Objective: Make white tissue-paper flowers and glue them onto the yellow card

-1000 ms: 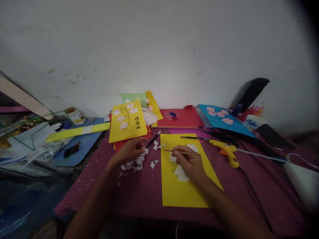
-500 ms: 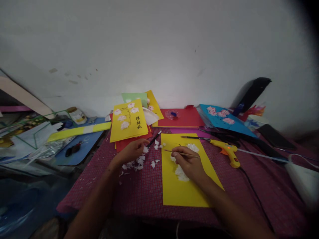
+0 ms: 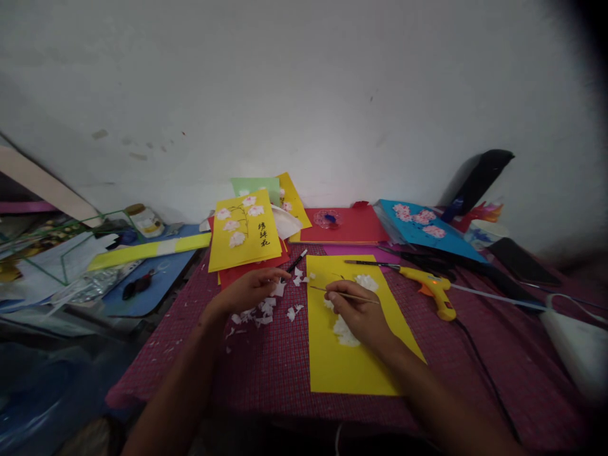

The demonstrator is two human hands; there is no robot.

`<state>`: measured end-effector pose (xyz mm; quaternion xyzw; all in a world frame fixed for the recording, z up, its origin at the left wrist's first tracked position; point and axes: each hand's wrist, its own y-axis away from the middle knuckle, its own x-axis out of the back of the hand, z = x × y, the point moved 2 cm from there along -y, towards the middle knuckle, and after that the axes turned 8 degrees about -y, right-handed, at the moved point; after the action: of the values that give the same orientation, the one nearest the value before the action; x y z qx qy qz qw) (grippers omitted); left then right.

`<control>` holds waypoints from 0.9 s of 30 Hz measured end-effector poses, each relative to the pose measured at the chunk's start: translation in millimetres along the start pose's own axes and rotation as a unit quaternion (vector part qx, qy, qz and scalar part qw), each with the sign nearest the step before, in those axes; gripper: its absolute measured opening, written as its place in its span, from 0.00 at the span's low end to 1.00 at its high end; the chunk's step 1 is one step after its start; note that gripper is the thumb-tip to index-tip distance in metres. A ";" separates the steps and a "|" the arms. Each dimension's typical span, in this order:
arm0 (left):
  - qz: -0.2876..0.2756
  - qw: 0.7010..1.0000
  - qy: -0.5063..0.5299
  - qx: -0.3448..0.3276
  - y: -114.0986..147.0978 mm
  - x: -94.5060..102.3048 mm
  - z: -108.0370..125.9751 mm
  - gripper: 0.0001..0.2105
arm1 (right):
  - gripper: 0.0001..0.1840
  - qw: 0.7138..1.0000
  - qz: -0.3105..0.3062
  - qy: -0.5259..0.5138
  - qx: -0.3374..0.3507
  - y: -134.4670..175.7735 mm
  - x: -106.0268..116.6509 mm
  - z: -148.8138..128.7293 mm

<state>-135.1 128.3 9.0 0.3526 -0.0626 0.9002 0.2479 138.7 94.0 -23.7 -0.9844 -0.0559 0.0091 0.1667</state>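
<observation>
My right hand (image 3: pixel 356 313) holds a thin paintbrush (image 3: pixel 358 297) in a pen-like grip over a yellow sheet of card (image 3: pixel 354 373). Its tip points left, near the sheet's left edge. White paper clusters (image 3: pixel 346 332) lie on the card, partly covered by my right hand. My left hand (image 3: pixel 251 288) is left of the card, thumb and index finger closed around a white paper scrap (image 3: pixel 279 289). Below it, more torn white scraps (image 3: pixel 266 308) are scattered over the red checked cloth (image 3: pixel 275 367). A black pen (image 3: pixel 297 260) lies just past my left fingertips.
A second brush (image 3: pixel 368 262) lies across the card's top edge, beside a yellow glue gun (image 3: pixel 439 291) with its cord trailing. Behind stand a yellow flower card (image 3: pixel 244 250), red card (image 3: pixel 351 234) and a blue flower card (image 3: pixel 420 234). A phone (image 3: pixel 522 261) is at right.
My left fingers have lifted and opened out slightly, and more of the white scrap at their tips shows. The right hand with the brush stays almost in place.
</observation>
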 end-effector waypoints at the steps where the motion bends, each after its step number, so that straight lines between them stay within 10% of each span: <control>1: 0.003 1.000 0.008 0.002 -0.3 -0.8 -0.7 0.18 | 0.08 1.000 -0.006 0.001 0.005 0.3 -0.3 -1.0; 19: 0.059 0.987 -0.038 -0.147 -12.2 -58.3 42.0 0.21 | 0.03 0.994 -0.080 0.063 0.043 3.4 -9.2 -2.6; 27: -0.008 0.958 0.284 -0.048 -21.1 -72.5 25.6 0.28 | 0.05 0.998 -0.030 0.043 0.041 2.4 -3.8 -0.6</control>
<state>-63.7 110.1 -21.5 0.0710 -0.0296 0.9571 0.2793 135.1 91.1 -23.9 -0.9741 -0.0773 -0.0361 0.2093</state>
